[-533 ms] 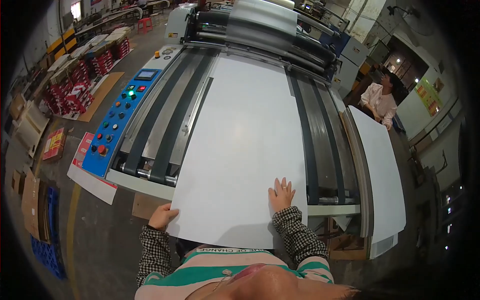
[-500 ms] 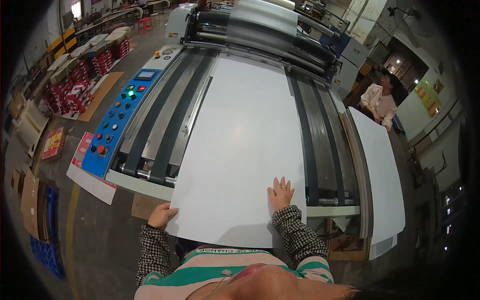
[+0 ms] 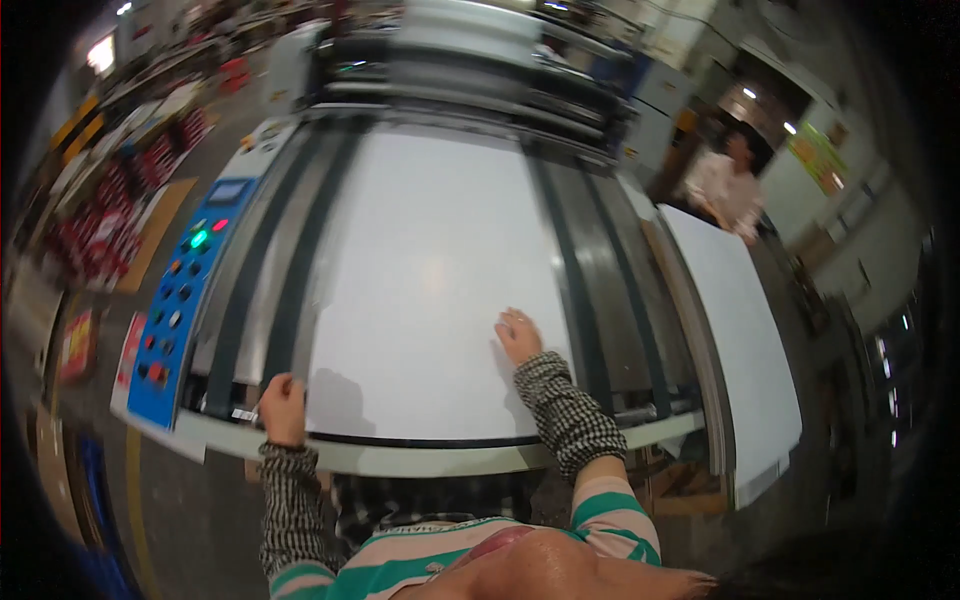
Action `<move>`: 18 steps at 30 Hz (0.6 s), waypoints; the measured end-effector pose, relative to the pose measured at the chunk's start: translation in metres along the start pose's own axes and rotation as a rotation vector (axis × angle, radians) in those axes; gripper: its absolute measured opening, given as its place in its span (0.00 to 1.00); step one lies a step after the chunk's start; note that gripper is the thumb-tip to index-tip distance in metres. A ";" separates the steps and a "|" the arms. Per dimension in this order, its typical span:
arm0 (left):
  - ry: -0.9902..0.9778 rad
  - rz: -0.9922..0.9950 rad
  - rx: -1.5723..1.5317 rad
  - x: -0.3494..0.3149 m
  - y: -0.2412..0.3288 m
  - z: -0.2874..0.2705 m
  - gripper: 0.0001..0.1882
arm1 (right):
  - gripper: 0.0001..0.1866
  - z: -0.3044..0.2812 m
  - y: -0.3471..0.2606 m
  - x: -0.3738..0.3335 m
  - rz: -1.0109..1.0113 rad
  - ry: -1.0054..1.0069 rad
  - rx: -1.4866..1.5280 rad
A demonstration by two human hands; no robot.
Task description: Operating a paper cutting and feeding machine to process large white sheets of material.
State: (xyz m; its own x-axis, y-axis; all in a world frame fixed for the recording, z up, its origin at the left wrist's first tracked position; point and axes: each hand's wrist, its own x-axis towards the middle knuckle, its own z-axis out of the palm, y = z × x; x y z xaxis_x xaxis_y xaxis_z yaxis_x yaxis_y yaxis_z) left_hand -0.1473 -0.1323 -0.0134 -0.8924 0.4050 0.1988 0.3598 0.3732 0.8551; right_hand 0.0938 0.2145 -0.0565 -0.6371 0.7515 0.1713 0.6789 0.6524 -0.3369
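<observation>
A large white sheet [image 3: 430,300] lies flat along the belts of a feeding machine, its near edge close to the machine's front rail [image 3: 430,458]. Just outside the sheet's near left corner, my left hand [image 3: 283,408] is held up with its fingers curled in, and nothing shows in them. My right hand [image 3: 518,338] is over the right part of the sheet, fingers loosely bent and a little apart, gripping nothing. Whether its fingertips touch the paper I cannot tell. Checked sleeve covers wrap both forearms.
To the left is a blue control panel [image 3: 185,300] with buttons and lit lamps. Rollers [image 3: 430,75] cross the machine's far end. At right stands a tall stack of white sheets [image 3: 735,340], a person [image 3: 728,185] behind it. Red-and-white stacks [image 3: 110,225] line the left floor.
The sheet has slid forward, away from me, onto the belts. My left hand has let go of its corner. My right hand has moved forward, its spread fingers now bent. The view has shifted.
</observation>
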 end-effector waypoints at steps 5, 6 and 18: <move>-0.166 -0.156 -0.197 0.003 -0.022 -0.020 0.06 | 0.11 -0.050 0.073 -0.007 -0.072 0.428 -0.228; -0.169 -0.203 -0.201 0.001 -0.017 -0.025 0.07 | 0.06 -0.082 0.108 -0.021 0.041 0.426 -0.382; -0.409 -0.087 -0.268 0.001 -0.007 0.058 0.09 | 0.12 -0.187 0.201 -0.176 0.962 0.189 -0.588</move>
State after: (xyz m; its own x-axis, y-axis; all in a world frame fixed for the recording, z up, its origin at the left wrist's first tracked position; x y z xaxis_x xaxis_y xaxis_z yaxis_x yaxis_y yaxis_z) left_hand -0.1354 -0.0862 -0.0469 -0.7170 0.6961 -0.0372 0.1580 0.2143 0.9639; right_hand 0.4105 0.2321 0.0190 0.2706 0.9348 0.2303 0.9530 -0.2939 0.0732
